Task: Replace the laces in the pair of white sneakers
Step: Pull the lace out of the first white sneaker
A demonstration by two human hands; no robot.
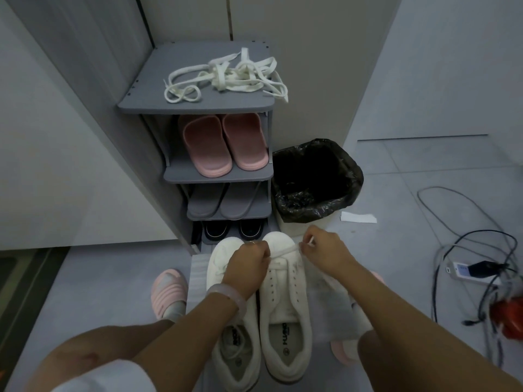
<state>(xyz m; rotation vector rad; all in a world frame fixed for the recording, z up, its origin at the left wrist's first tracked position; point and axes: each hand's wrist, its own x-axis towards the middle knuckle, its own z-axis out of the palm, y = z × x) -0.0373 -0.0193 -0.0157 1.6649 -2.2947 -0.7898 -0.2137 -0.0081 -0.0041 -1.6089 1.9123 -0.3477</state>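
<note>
Two white sneakers stand side by side on the floor between my knees, toes away from me. The right sneaker (pixel 285 301) has empty eyelets along most of its length; a white lace (pixel 285 252) crosses it near the toe. My left hand (pixel 249 264) grips one end of that lace over the toe area. My right hand (pixel 325 251) pinches the other end, its tip sticking up. The left sneaker (pixel 226 343) lies partly under my left hand and wrist. A tangle of cream laces (pixel 226 76) lies on top of the grey shoe rack (pixel 147 104).
The rack holds pink slippers (pixel 223 145), grey slippers and dark shoes on lower shelves. A bin with a black liner (pixel 314 179) stands right of it. Cables and a power strip (pixel 464 271) lie on the floor at right. A paper scrap (pixel 358 217) lies by the bin.
</note>
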